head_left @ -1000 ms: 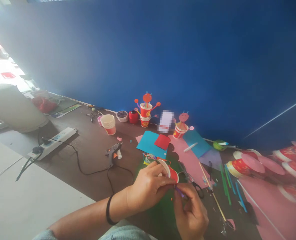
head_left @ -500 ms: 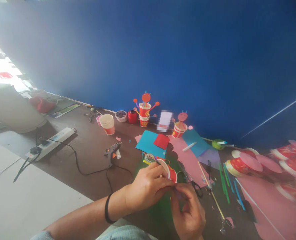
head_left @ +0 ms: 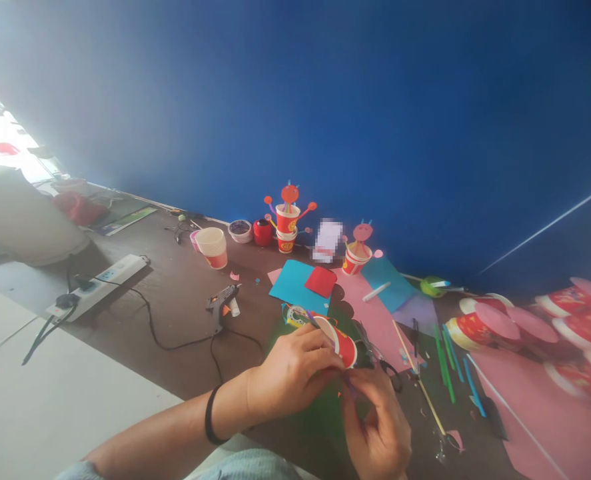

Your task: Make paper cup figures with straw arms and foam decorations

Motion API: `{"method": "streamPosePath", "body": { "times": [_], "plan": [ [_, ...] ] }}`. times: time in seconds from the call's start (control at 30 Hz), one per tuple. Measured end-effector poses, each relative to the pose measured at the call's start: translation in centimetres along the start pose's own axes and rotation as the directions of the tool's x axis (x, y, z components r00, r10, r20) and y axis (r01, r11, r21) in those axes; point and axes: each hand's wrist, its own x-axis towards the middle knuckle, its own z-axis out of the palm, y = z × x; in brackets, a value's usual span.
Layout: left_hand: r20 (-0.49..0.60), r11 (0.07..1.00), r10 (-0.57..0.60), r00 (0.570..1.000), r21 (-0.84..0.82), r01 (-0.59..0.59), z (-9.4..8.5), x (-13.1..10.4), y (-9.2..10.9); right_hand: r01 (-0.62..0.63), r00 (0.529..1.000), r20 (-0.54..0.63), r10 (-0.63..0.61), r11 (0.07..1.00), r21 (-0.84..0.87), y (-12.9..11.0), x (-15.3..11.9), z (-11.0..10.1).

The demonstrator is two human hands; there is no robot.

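A red paper cup (head_left: 346, 348) with a white rim lies tilted in my left hand (head_left: 292, 370), whose fingers are wrapped round its near side. My right hand (head_left: 379, 420) is just below the cup, its thumb and forefinger pinched together close to my left fingertips. A bit of purple (head_left: 350, 385) shows between the right fingers; its kind is mostly hidden. Another purple strip (head_left: 311, 320) sticks out at the cup's rim. Behind the cup lies a roll of tape (head_left: 296, 315), and scissors (head_left: 389, 375) are to its right, partly covered.
A hot glue gun (head_left: 220, 307) with a trailing cord and a power strip (head_left: 100, 287) are at left. Stacked cups (head_left: 212, 248) and cup figures (head_left: 288, 219) stand towards the blue wall. Coloured paper (head_left: 295, 283), blue and green straws (head_left: 445, 360) and decorated cups (head_left: 482, 323) lie rightward.
The cup has turned slightly in my left hand and shows more of its side. Both hands stay close together; the whole view has shifted a little.
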Motion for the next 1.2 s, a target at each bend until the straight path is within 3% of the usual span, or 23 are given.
{"method": "streamPosePath", "body": {
  "times": [0.37, 1.2],
  "plan": [
    [0.081, 0.998, -0.004, 0.997, 0.063, -0.001, -0.47, 0.21, -0.05, 0.065, 0.997, 0.042, -0.065, 0.998, -0.006, 0.17, 0.07, 0.02],
    [0.03, 0.999, 0.037, 0.999, -0.011, -0.036, -0.3, -0.11, -0.42, 0.069, 0.996, 0.053, -0.067, 0.997, -0.022, 0.22, -0.22, 0.03]
  ]
}}
